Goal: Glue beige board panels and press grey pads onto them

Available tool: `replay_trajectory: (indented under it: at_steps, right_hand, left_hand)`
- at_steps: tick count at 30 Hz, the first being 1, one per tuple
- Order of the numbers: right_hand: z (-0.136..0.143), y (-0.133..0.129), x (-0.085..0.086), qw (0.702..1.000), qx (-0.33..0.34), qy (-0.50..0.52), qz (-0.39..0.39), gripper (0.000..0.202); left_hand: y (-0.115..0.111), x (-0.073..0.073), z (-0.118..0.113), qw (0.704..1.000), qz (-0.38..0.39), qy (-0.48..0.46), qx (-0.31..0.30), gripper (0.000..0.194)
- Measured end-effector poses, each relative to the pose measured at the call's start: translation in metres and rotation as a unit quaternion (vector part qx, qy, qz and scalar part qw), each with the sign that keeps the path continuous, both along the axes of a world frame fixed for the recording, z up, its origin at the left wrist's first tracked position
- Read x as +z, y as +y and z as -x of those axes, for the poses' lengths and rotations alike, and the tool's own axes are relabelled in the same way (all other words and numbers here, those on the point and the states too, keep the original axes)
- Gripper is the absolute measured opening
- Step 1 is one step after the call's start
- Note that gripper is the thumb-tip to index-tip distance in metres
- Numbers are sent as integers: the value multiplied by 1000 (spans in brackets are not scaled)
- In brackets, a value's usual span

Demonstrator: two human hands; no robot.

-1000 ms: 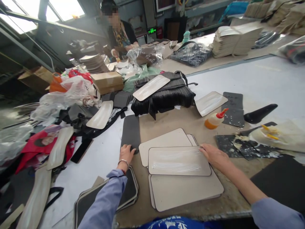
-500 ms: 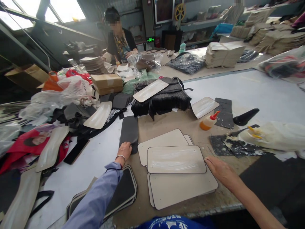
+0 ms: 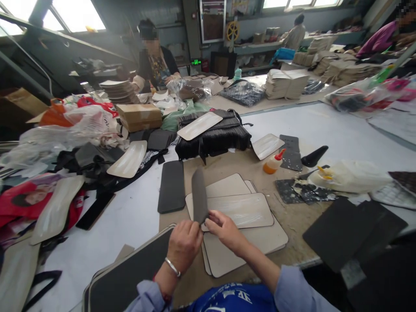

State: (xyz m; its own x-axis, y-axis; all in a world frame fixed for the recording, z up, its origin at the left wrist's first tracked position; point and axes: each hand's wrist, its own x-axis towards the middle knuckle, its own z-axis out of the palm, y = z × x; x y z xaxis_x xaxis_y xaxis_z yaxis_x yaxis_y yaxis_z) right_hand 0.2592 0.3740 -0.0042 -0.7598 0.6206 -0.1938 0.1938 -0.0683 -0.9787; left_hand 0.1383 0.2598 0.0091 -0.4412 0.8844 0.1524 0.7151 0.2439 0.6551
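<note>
A dark grey rounded panel stands tilted on edge between my hands. My left hand pinches its lower corner, and my right hand holds the same edge from the right. Behind and below it lies a beige panel with dark edging and whitish streaks, which look like glue. That one rests on a stack of larger beige panels. Another dark grey panel lies flat to the left. Near my left forearm are stacked dark panels with pale edges.
A glue bottle with a red tip stands beyond the panels. Behind is a bundle of black pieces. Plastic bags and a cardboard box crowd the left. A white bag lies right. A co-worker sits across the table.
My left hand has lifted a dark grey panel from the left and brought it over the beige panels. My right hand has moved left from the beige panel's edge and joined it.
</note>
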Motion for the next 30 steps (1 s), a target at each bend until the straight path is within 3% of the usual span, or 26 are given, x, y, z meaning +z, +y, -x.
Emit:
replay_trajectory:
  at_steps: [3,7,10,13,15,18,20,23,26,28,30]
  right_hand:
    - [4,-13,13,989,6,-17,-149,24]
    - [-24,-10,59,923,219,-43,-315,19]
    - [-45,0,97,892,301,-63,-332,24]
    - [-66,15,111,897,307,-100,-303,25]
    - [-82,28,105,911,281,-140,-268,22]
    - [-108,42,81,938,189,-202,-211,19]
    - [-125,46,65,957,127,-214,-147,17]
    - [-146,40,49,982,80,-171,29,19]
    - [-159,30,36,977,46,-93,185,31]
    - [-163,30,25,973,16,-84,215,36]
    - [-162,40,10,978,-26,-132,157,37]
  left_hand:
    - [-14,9,-13,979,-61,-196,19,15]
    - [-15,18,22,948,-146,-236,158,64]
    - [-10,17,53,914,-113,-370,124,91]
    - [-14,10,59,864,-20,-497,79,82]
    - [-24,6,49,822,50,-564,66,66]
    - [-41,5,29,742,128,-653,80,40]
    - [-49,8,19,710,156,-678,105,29]
    - [-50,15,11,705,162,-672,155,27]
    - [-42,17,8,715,145,-645,227,32]
    - [-34,16,6,724,141,-624,257,31]
    - [-21,11,4,733,136,-617,251,29]
